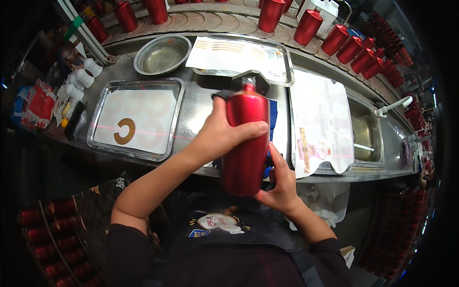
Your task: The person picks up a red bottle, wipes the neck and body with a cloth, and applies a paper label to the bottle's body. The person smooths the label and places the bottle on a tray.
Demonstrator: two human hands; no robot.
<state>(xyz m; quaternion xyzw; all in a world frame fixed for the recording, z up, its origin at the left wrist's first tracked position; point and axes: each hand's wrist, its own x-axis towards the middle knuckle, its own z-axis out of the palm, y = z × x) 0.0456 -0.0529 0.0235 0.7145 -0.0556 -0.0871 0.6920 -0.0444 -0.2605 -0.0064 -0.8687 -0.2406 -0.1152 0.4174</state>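
Note:
A glossy red bottle (pixel 246 153) with a short pale metallic neck stands nearly upright in front of me, over the near edge of the steel counter. My left hand (pixel 227 126) wraps round its upper body, the thumb lying across the front and the other fingers hidden behind. Low on the bottle's right side, my right hand (pixel 281 184) grips it near the base, with part of its fingers out of sight. Behind the bottle, a dark angular block (pixel 260 82) and a blue cloth (pixel 273 115) are partly covered.
Left is a metal tray (pixel 178 112) with white backing paper and a gold C-shaped piece (pixel 125 131). A steel bowl (pixel 162 55) and a sheet of strips (pixel 224 55) lie farther back. Right are a white sheet (pixel 322 105) with a pink-gold decal and a sink (pixel 366 126). Red bottles line the conveyor (pixel 210 24).

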